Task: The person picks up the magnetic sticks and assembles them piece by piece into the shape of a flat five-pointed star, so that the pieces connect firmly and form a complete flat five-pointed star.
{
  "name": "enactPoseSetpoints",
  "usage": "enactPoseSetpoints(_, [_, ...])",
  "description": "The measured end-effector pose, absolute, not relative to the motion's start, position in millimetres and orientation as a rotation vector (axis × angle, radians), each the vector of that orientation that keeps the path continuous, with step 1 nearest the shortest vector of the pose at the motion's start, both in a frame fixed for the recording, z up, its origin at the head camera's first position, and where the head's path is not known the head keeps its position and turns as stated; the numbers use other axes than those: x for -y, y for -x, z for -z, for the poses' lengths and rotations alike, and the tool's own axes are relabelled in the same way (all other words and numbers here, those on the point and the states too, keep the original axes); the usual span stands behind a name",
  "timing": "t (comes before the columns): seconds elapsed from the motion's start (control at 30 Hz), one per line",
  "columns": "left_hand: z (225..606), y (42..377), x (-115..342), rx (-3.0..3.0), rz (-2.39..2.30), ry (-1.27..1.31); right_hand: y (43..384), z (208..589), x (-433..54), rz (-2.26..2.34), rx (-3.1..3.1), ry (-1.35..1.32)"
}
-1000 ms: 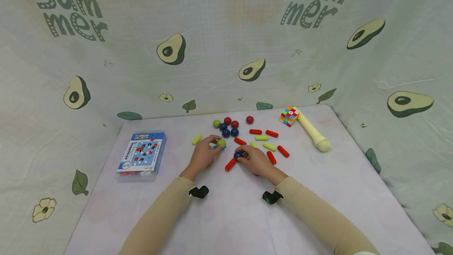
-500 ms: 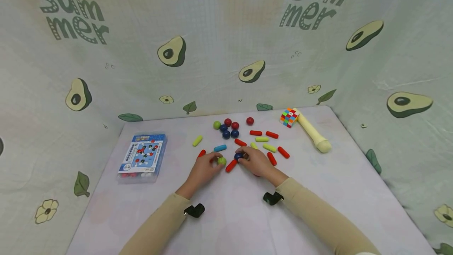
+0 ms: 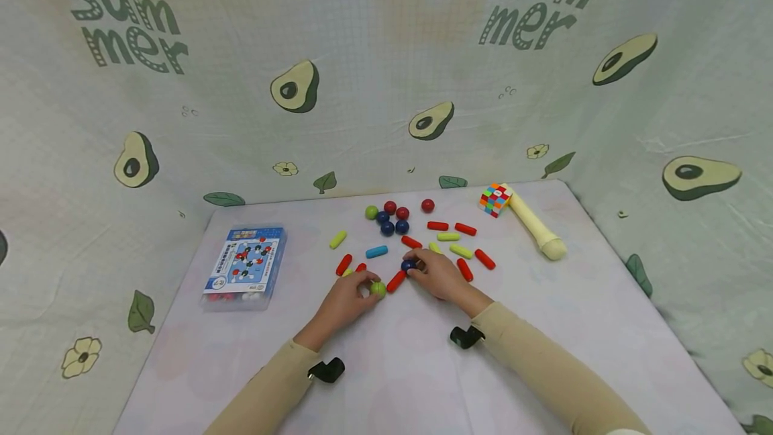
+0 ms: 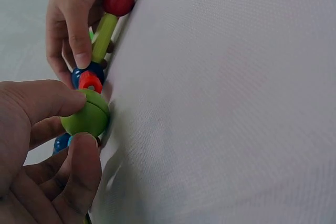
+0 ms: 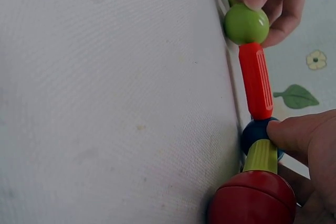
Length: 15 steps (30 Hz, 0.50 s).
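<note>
My left hand (image 3: 346, 300) pinches the green ball (image 3: 378, 288) against one end of the red rod (image 3: 396, 280) on the desk (image 3: 543, 314). My right hand (image 3: 439, 275) grips the blue ball (image 3: 408, 264) at the rod's other end.

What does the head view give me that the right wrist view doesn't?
Only the head view shows the blue box with the printed lid, the multicoloured cube, the cream plastic handle and the loose balls and rods. Only the right wrist view shows a yellow-green rod joining the dark blue ball to a red ball. Both show the green ball on the red rod.
</note>
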<state>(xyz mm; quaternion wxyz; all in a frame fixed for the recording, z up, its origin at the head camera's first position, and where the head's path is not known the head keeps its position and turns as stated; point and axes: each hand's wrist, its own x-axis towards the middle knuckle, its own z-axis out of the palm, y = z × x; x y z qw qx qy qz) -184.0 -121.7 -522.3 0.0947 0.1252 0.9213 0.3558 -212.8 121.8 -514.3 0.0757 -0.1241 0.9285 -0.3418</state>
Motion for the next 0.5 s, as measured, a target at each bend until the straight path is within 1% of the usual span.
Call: enactPoseSetpoints(0.5, [524.8,181.1,119.9,-2.656,-1.095,-0.405,213.4,515.9,-123.3,1.06,-2.79,0.396])
